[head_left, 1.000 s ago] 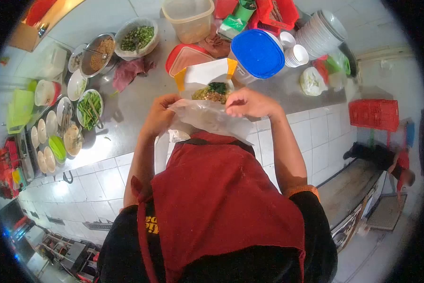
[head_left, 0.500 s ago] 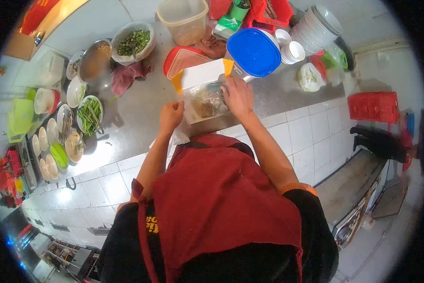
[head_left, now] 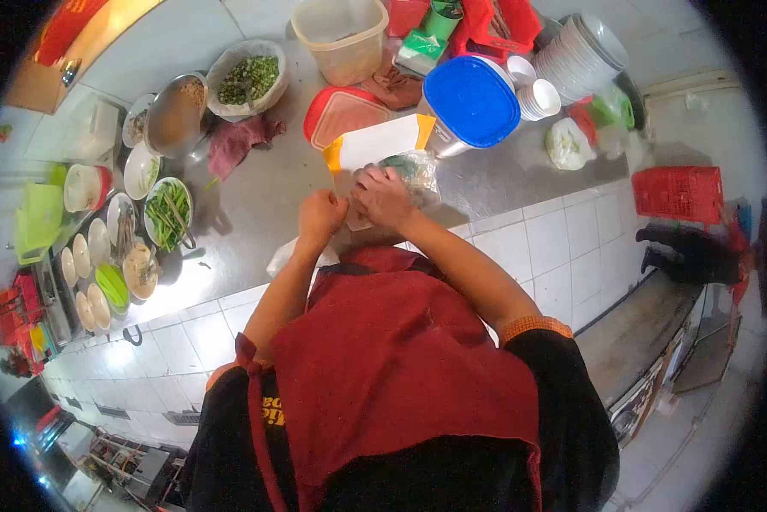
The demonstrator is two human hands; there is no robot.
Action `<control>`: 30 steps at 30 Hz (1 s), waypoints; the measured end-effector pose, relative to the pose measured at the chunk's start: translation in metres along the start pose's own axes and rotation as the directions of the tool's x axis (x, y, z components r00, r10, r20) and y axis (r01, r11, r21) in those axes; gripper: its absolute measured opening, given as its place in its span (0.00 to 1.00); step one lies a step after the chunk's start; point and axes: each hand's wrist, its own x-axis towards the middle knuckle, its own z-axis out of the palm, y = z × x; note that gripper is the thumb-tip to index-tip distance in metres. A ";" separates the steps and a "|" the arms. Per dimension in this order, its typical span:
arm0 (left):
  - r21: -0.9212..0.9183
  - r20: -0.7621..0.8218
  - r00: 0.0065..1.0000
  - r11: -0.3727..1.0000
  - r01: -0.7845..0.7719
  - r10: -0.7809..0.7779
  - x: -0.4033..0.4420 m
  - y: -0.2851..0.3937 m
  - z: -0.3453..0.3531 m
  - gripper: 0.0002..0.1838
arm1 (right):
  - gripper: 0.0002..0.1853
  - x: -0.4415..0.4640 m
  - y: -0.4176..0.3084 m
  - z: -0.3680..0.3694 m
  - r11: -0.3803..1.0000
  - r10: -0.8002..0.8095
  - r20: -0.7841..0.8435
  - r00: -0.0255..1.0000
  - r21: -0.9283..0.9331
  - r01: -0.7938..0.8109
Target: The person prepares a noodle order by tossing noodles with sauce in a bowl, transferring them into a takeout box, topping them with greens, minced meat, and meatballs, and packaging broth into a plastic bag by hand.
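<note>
A folded white-and-yellow box point(head_left: 382, 143) sits on the smooth metal bench point(head_left: 259, 192), glossy crinkled film point(head_left: 421, 174) across it. The left hand point(head_left: 322, 218) curls, the right hand point(head_left: 385, 196) bends over the film; whether either grip pinches it, I cannot tell.

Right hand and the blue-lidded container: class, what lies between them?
Beside the right hand, the head view shows part of a clear plastic sheet, at the open carton.

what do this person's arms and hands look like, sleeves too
The left grip and right grip are bare, ungloved human hands. The forearms are bare too. Short black sleeves end near the elbows in orange cuffs; the right one looks finely patterned.
</note>
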 end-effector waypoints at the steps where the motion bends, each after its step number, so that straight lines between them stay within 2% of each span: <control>1: 0.029 -0.009 1.000 0.999 0.016 -0.016 -0.002 0.002 0.002 0.20 | 0.10 -0.001 -0.001 0.000 1.000 -0.002 0.004 1.000 0.000 0.002; 6: 0.154 -0.040 0.999 0.988 -0.005 0.011 0.001 0.015 -0.007 0.26 | 0.14 0.004 -0.005 -0.022 0.993 0.037 0.100 0.994 0.105 -0.048; 8: 0.156 0.094 0.995 0.987 -0.033 0.019 0.001 0.031 -0.039 0.25 | 0.16 0.003 -0.013 -0.045 0.914 0.203 0.063 0.977 0.346 -0.212; 9: 0.149 0.079 0.996 0.988 -0.042 0.030 0.001 0.048 -0.060 0.25 | 0.16 0.006 -0.016 -0.063 0.921 0.195 0.052 0.979 0.334 -0.201; 10: -0.078 0.066 0.990 0.990 -0.121 0.126 -0.003 0.070 -0.085 0.22 | 0.17 0.010 -0.022 -0.086 0.605 0.272 0.215 0.938 0.720 -0.340; 11: -0.297 0.035 0.976 0.935 -0.196 0.216 -0.007 0.090 -0.107 0.21 | 0.17 0.016 -0.027 -0.106 0.121 0.253 0.395 0.883 0.893 -0.434; 12: -0.299 0.031 0.976 0.933 -0.198 0.217 -0.010 0.112 -0.122 0.21 | 0.17 0.024 -0.032 -0.120 0.126 0.252 0.394 0.884 0.892 -0.433; 13: -0.525 -0.120 0.974 0.821 -0.226 0.191 -0.013 0.137 -0.133 0.18 | 0.15 0.035 -0.038 -0.132 -0.001 0.210 0.391 0.896 0.916 -0.400; 14: -0.705 -0.260 0.957 0.651 -0.280 0.130 -0.012 0.152 -0.139 0.17 | 0.13 0.047 -0.040 -0.145 -0.127 0.167 0.379 0.910 0.924 -0.361; 15: -0.701 -0.270 0.953 0.650 -0.292 0.137 -0.005 0.156 -0.142 0.17 | 0.13 0.060 -0.033 -0.161 -0.119 0.166 0.368 0.915 0.928 -0.352; 17: -0.833 -0.289 0.925 0.411 -0.369 0.246 0.012 0.165 -0.151 0.12 | 0.09 0.085 -0.007 -0.189 0.366 0.007 0.456 0.890 0.827 -0.426; 18: -0.830 -0.298 0.918 0.403 -0.384 0.261 0.019 0.169 -0.158 0.12 | 0.05 0.092 0.004 -0.179 0.506 0.041 0.156 0.987 0.849 -0.155; 20: -0.608 -0.524 0.732 0.411 -0.679 0.434 0.029 0.175 -0.175 0.07 | 0.04 0.119 0.038 -0.193 0.279 0.106 0.363 0.926 0.883 -0.378; 21: -0.603 -0.534 0.721 0.399 -0.691 0.442 0.031 0.172 -0.180 0.07 | 0.05 0.134 0.056 -0.199 0.276 0.246 0.280 0.928 0.898 -0.344; 22: -0.653 -0.494 0.785 0.437 -0.619 0.373 0.030 0.163 -0.184 0.06 | 0.06 0.150 0.075 -0.206 0.274 0.378 0.194 0.905 0.911 -0.309; 23: -0.700 -0.448 0.843 0.470 -0.538 0.299 0.027 0.153 -0.187 0.05 | 0.06 0.169 0.094 -0.225 0.362 0.552 0.246 0.797 0.790 -0.494; 24: -0.697 -0.455 0.837 0.464 -0.546 0.303 0.026 0.140 -0.190 0.05 | 0.05 0.184 0.130 -0.211 0.549 0.593 -0.062 0.803 0.760 -0.347; 25: -0.754 -0.352 0.905 0.500 -0.426 0.241 0.025 0.124 -0.193 0.06 | 0.03 0.201 0.166 -0.204 0.621 0.589 -0.197 0.784 0.731 -0.283; 26: -0.796 -0.242 0.955 0.527 -0.297 0.173 0.025 0.108 -0.194 0.06 | 0.03 0.220 0.203 -0.190 0.775 0.543 -0.454 0.707 0.594 -0.215; 27: -0.795 -0.248 0.953 0.525 -0.303 0.173 0.024 0.092 -0.195 0.06 | 0.03 0.236 0.229 -0.185 0.779 0.537 -0.457 0.709 0.591 -0.209; 28: -0.787 -0.232 0.967 0.563 -0.251 0.107 0.023 0.075 -0.195 0.05 | 0.03 0.251 0.250 -0.181 0.902 0.412 -0.573 0.709 0.365 -0.229; 29: -0.778 -0.218 0.975 0.597 -0.197 0.037 0.023 0.063 -0.194 0.05 | 0.05 0.261 0.268 -0.174 0.963 0.259 -0.652 0.713 0.114 -0.246; 30: -0.778 -0.225 0.974 0.596 -0.199 0.031 0.021 0.054 -0.194 0.05 | 0.05 0.268 0.288 -0.155 0.965 0.254 -0.651 0.715 0.116 -0.237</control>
